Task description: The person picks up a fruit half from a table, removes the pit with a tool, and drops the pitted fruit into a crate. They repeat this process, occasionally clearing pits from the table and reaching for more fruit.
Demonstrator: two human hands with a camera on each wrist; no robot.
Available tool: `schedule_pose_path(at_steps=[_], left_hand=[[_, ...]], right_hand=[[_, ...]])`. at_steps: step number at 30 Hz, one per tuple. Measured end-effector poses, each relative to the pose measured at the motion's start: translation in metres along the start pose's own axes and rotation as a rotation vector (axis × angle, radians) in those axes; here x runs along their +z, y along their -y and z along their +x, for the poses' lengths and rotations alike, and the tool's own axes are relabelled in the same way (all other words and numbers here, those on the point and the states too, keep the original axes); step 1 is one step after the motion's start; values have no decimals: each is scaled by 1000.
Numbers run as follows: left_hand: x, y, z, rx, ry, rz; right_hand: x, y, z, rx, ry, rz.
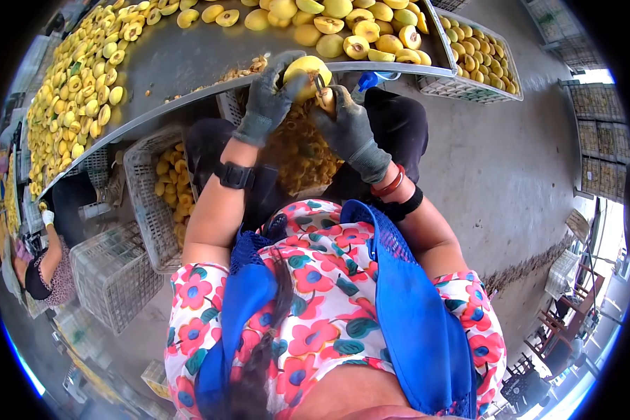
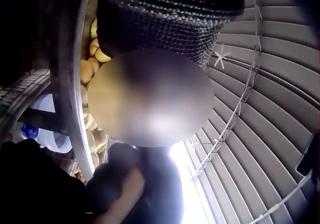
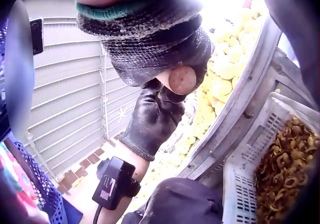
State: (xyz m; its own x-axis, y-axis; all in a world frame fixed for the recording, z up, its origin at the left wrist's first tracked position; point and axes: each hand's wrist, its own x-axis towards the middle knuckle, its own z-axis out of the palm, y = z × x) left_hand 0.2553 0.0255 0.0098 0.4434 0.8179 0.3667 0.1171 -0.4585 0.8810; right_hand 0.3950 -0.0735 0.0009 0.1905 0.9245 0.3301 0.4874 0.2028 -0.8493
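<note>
My left hand (image 1: 267, 98), in a dark grey glove, grips a yellow peach (image 1: 305, 68) above the near edge of the metal table. The gloved right hand (image 1: 350, 129) holds a pitting tool by its wooden handle (image 1: 325, 100). The tool's dark metal loop stands up against the peach's near side. In the right wrist view the round handle end (image 3: 182, 80) pokes out of the right fist, close to the left glove (image 3: 152, 121). A blurred disc covers the middle of the left wrist view and hides the peach there.
Halved peaches (image 1: 91, 98) are heaped on the table (image 1: 182, 59), with more at its far right (image 1: 357, 46). Below my hands a crate (image 3: 240, 184) holds brown pit scraps. Crates of peaches stand left (image 1: 143, 203) and right (image 1: 462, 87). Another person's gloved hand (image 1: 47, 217) shows far left.
</note>
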Motion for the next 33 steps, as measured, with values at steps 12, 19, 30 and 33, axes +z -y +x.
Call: schedule_pose_path(at_steps=[12,19,30,33], left_hand=[[7,-27,-25,5,-237,-143],[18,-42,-25,-7,-333,-371],[8,-36,-23,3,-315,22],[3,-37,-24,7,-270,46]], right_hand=[[7,13,-8,-30,20,-84],[10,15,-7,-45,82,63],[13,17,-9,381,481,560],[-8,26,2,524,714,610]])
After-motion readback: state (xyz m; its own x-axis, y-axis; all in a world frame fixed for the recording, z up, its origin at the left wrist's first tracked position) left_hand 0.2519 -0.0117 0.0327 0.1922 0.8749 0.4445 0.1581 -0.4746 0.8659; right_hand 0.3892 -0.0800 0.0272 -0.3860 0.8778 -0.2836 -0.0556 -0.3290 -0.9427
